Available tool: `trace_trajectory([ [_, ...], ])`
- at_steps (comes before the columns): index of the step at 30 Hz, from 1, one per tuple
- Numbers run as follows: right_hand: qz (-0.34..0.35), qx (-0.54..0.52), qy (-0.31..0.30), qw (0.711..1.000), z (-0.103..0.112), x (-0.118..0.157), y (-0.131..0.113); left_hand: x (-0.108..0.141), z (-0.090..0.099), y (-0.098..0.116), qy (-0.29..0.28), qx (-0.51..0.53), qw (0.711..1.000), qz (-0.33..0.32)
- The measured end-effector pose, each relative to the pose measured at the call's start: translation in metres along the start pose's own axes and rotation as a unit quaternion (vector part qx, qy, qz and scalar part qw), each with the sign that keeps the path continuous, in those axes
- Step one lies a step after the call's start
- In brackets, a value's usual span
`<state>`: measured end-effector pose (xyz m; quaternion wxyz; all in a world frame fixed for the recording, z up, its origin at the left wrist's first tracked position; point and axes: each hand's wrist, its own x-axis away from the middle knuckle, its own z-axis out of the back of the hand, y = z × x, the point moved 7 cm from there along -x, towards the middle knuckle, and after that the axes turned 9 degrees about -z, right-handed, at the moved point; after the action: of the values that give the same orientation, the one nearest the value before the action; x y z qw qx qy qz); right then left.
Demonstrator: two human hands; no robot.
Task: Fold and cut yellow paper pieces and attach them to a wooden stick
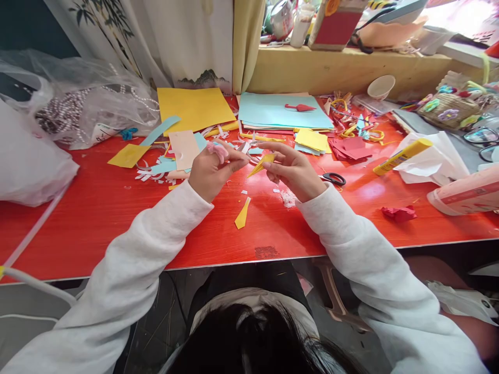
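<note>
My right hand [294, 171] pinches a folded yellow paper piece [260, 165] between thumb and fingers, its pointed end angled down to the left. Just left of it, my left hand [214, 169] has thumb and forefinger pressed together; anything between them is too small to make out. A pink, petal-like ornament [217, 151] sits on that hand's fingers. Below both hands, a small yellow paper cutout [243, 214] lies flat on the red table [210, 244]. Black-handled scissors [334, 179] lie to the right of my right hand, blades partly hidden.
Yellow sheet [195, 110] and light blue sheets [283, 111] lie at the back, a red folded piece [300, 107] on the blue. Paper scraps [163, 165] spread behind my hands. Rightward are a glue stick [403, 156], crumpled red paper [399, 213] and a pink cylinder [468, 192]. Plastic bags [31, 150] stand left.
</note>
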<state>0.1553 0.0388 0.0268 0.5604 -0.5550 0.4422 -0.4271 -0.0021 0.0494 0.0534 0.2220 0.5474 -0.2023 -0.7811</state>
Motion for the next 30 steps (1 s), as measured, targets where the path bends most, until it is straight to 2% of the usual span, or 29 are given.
trace_trajectory([
  [3, -0.033, -0.048, 0.002, 0.998, 0.001, -0.002, 0.006, -0.002, 0.004, 0.009, 0.012, -0.031, 0.998, -0.046],
  [7, -0.048, -0.084, -0.008, 0.995, 0.000, -0.002, 0.009, -0.002, 0.001, 0.023, -0.024, -0.007, 0.998, -0.060],
  [9, -0.048, -0.099, -0.004, 0.994, -0.001, -0.001, 0.009, -0.001, -0.001, 0.023, -0.027, 0.037, 0.999, -0.023],
  [11, -0.045, -0.105, 0.006, 0.993, 0.000, 0.001, 0.007, 0.001, -0.004, 0.018, -0.024, 0.085, 0.995, 0.047],
  [13, -0.035, -0.098, 0.016, 0.994, 0.000, 0.002, 0.004, 0.004, -0.009, 0.011, -0.030, 0.137, 0.984, 0.107],
  [17, 0.007, -0.068, 0.017, 0.998, -0.002, 0.005, -0.004, 0.007, -0.020, 0.001, -0.059, 0.202, 0.961, 0.180],
  [21, 0.025, -0.088, 0.022, 0.996, -0.004, 0.006, -0.005, 0.012, -0.028, -0.004, -0.073, 0.254, 0.939, 0.222],
  [25, 0.025, -0.097, 0.026, 0.995, -0.007, 0.006, -0.001, 0.016, -0.029, -0.005, -0.044, 0.263, 0.931, 0.251],
  [30, 0.025, -0.098, -0.005, 0.995, -0.015, 0.008, 0.000, 0.017, -0.031, -0.005, -0.024, 0.271, 0.927, 0.259],
])
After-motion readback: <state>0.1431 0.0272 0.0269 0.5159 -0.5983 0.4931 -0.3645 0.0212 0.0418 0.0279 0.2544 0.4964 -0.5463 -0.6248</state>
